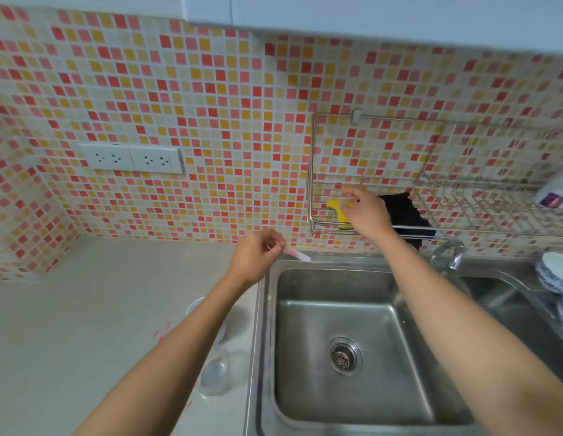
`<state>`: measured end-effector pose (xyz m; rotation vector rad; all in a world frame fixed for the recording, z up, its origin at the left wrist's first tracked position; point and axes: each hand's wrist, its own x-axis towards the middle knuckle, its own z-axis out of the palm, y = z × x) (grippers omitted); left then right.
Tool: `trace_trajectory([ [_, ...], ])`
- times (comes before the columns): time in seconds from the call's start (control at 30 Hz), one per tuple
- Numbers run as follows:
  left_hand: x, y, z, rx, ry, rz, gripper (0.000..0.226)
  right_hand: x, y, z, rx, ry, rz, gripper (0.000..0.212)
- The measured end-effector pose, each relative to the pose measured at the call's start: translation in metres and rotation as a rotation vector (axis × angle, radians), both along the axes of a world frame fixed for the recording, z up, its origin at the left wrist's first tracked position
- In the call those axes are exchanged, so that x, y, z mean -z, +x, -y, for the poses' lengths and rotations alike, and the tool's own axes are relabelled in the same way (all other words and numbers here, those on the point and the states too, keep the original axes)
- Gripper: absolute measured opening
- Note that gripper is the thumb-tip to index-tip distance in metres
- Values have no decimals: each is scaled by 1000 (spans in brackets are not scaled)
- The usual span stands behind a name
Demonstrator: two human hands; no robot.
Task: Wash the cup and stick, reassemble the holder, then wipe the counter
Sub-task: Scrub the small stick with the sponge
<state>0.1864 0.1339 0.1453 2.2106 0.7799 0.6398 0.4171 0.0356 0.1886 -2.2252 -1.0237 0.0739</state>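
Note:
My left hand (pixel 258 254) is raised over the left back corner of the sink (pixel 274 404) and pinches a thin pale pink stick (pixel 297 254) that points right. My right hand (pixel 363 212) reaches up into the wire rack (pixel 314 171) on the tiled wall, its fingers curled at a yellow sponge (pixel 337 212); whether it grips the sponge is unclear. A clear plastic cup (pixel 215 371) lies on the grey counter (pixel 69 309) beside the sink, partly hidden under my left forearm. Another clear piece (pixel 195 305) shows just behind that arm.
A black cloth (pixel 406 215) hangs from the rack right of my hand. The tap (pixel 450 251) stands behind the sink divider. Patterned plates (pixel 553 272) are stacked at the right edge, a white container (pixel 557 190) sits on the rack, and wall sockets (pixel 132 157) are at the left.

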Motion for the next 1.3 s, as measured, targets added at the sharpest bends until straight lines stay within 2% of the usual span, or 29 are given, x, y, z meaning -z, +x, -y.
trace_trajectory([
  [0.07, 8, 10, 11, -20, -62, 13, 11, 1, 15, -7, -19, -126, -37, 40],
  [0.17, 20, 21, 27, -69, -145, 37, 7, 2, 30, -19, -71, -207, -90, 49],
  [0.33, 38, 36, 48, -139, -277, 31, 15, 8, 36, -26, -117, -205, -38, 34],
  [0.47, 42, 51, 65, -188, -354, 63, 11, 8, 37, -23, -122, -154, -52, 34],
  [0.53, 41, 60, 72, -217, -396, 108, 8, 1, 32, -17, -113, -46, -75, 33],
  [0.63, 37, 70, 82, -281, -429, 183, 6, -14, 21, 7, -97, 307, -176, 32],
  [0.7, 36, 73, 89, -313, -417, 224, 9, -13, 9, 35, -114, 577, -100, 30],
  [0.77, 37, 75, 96, -337, -404, 262, 10, 5, -4, 66, -142, 704, 40, 30],
  [0.97, 38, 97, 117, -297, -373, 321, 13, 79, -10, 107, -380, 533, 215, 37],
  [1.1, 35, 111, 124, -228, -399, 318, 17, 99, -4, 110, -280, 478, 205, 41],
  [1.2, 41, 114, 122, -219, -426, 312, 7, 109, -7, 114, -338, 453, 243, 42],
  [1.3, 45, 117, 122, -219, -439, 295, 10, 118, 6, 114, -203, 458, 128, 40],
])
